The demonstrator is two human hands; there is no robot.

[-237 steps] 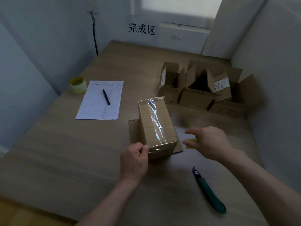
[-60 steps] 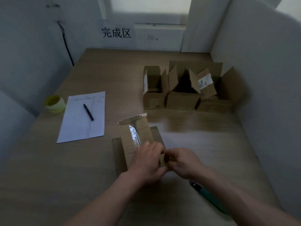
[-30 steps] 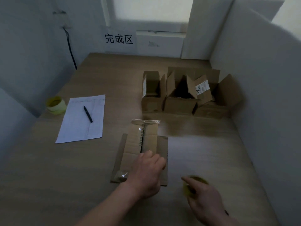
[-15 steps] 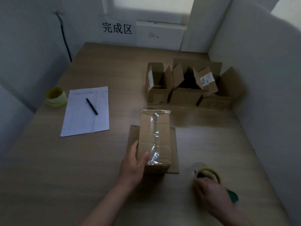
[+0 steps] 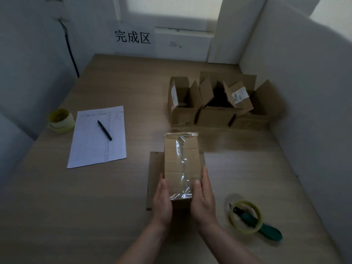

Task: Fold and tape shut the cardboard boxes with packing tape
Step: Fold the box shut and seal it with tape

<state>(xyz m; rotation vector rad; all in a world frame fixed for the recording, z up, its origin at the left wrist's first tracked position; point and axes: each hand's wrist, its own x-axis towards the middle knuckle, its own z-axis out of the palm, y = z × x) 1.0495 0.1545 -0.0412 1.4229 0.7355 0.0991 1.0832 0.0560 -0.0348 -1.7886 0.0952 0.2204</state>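
Head view: my left hand (image 5: 161,199) and right hand (image 5: 203,197) clamp the near end of the taped box (image 5: 182,164), fingers mostly straight along its left and right sides, thumbs on top beside the tape strip (image 5: 182,168); box sits near-centre on a flat cardboard sheet (image 5: 155,178) on the table (image 5: 76,206).

Risks: tape looks wrinkled near the near edge, may peel if I lift by that end; sheet underneath could slide with the box; tape roll (image 5: 246,216) lies over the knife (image 5: 266,228) to my near right, so a blind grab there risks the blade; three open boxes (image 5: 215,109) at far right not yet sealed.
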